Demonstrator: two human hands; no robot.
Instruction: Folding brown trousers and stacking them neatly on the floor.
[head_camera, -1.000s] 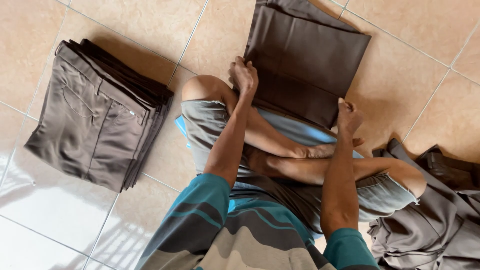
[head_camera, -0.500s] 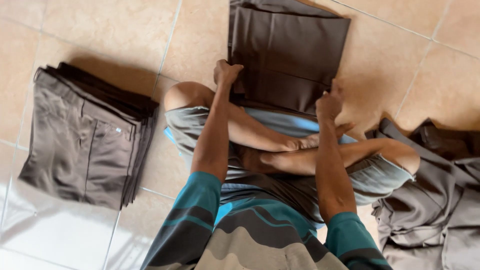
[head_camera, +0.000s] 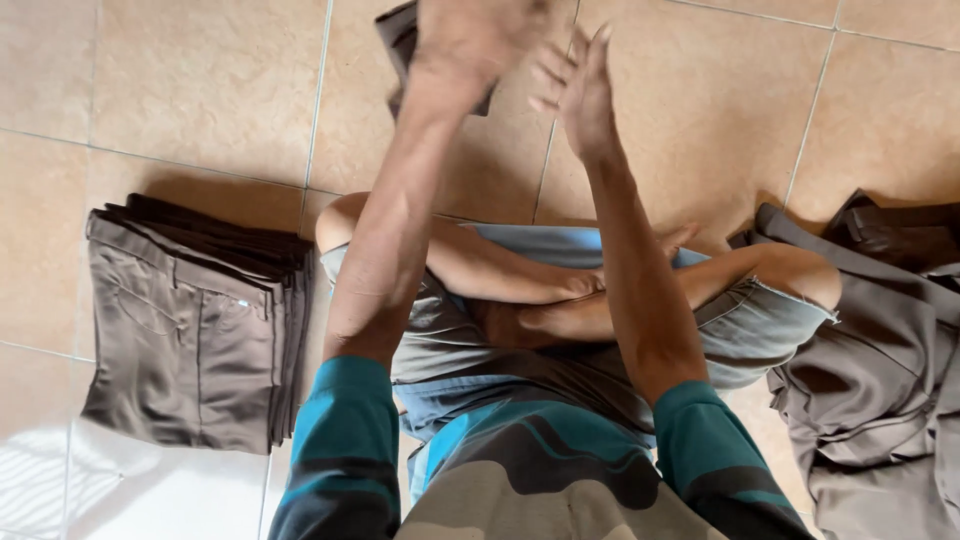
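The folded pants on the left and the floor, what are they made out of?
The stack of folded trousers looks like woven cloth, grey-brown and matte, with stitched seams and pockets showing; which fibre cannot be told. The floor looks like glazed ceramic tile: smooth beige squares with thin grout lines, and a bright sheen where light falls at the lower left.

left hand (head_camera: 470, 45): motion-blurred, grip unclear | brown garment (head_camera: 400, 40): mostly hidden, cut by top edge

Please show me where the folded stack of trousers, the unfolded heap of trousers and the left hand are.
folded stack of trousers (head_camera: 190, 335), head view, top pair's seat.
unfolded heap of trousers (head_camera: 880, 400), head view, crumpled middle.
left hand (head_camera: 470, 45), head view, blurred back.
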